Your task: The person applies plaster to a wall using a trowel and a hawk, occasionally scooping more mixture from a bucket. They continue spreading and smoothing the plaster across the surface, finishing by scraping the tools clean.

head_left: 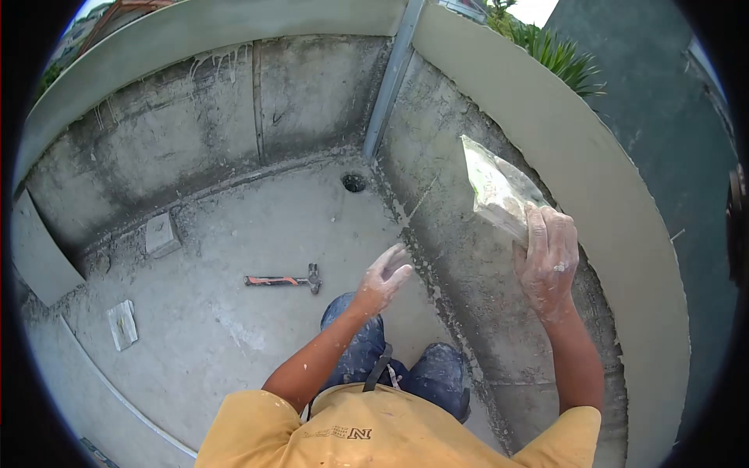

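My right hand point(548, 261) is closed on the near end of a pale, jagged flat slab point(503, 187), raised in front of the right-hand wall. The slab has a thick edge, and its exact material I cannot make out. My left hand point(382, 278) is empty above my left knee, dusted white, its fingers apart. A hammer point(273, 280) with a black and orange handle lies on the concrete floor point(296, 226), left of my left hand and not touched by it.
A pale block point(161, 235) and a small light piece point(122, 324) lie on the floor at left. A round hole point(354, 182) is near the corner, beside a metal post point(394, 78). A thin white pipe point(125, 396) runs along the lower left. Rough low walls point(499, 304) enclose the floor.
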Demonstrator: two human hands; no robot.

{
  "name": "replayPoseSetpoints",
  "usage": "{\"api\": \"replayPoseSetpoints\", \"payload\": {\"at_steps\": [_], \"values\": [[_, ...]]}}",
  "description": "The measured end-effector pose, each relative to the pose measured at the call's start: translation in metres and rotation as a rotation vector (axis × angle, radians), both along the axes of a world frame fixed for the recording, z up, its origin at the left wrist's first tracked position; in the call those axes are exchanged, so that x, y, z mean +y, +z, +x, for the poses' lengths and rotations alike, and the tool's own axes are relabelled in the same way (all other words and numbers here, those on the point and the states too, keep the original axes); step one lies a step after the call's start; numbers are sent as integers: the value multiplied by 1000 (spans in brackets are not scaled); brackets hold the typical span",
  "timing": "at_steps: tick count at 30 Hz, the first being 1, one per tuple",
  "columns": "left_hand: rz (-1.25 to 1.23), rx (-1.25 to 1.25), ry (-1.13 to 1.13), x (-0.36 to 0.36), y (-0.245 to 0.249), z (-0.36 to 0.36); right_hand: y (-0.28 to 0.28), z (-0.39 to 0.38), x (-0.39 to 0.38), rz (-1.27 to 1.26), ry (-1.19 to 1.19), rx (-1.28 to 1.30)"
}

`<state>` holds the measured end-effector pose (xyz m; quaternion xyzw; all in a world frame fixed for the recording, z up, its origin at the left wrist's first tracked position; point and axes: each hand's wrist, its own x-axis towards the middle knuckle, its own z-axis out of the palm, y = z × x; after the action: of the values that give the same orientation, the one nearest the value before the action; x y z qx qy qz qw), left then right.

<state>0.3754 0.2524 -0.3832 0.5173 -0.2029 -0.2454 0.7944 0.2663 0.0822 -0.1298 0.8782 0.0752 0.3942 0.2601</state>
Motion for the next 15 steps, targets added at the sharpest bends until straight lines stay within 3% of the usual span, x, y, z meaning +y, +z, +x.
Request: {"api": "replayPoseSetpoints", "payload": {"at_steps": [1,2,4,5,7,8,11,15], "values": [[219,1,227,20,-61,16,14,8,-1,-2,-9,-13],[578,76,328,95,-168,43,33,36,-5,76,-30,-11],[1530,31,406,190,-320,41,57,70,-9,267,-91,32],[1736,194,763,222,-349,31,65,96,-11,299,-111,41],[1690,675,383,266,-290,43,79,156,-17,355,-163,77],[1790,710,335,264,-281,49,84,189,-26,378,-170,115],[1490,575,204,295,-376,50,91,283,-57,344,-207,174],[1515,555,128,294,-364,50,84,375,-110,267,-364,229]]}}
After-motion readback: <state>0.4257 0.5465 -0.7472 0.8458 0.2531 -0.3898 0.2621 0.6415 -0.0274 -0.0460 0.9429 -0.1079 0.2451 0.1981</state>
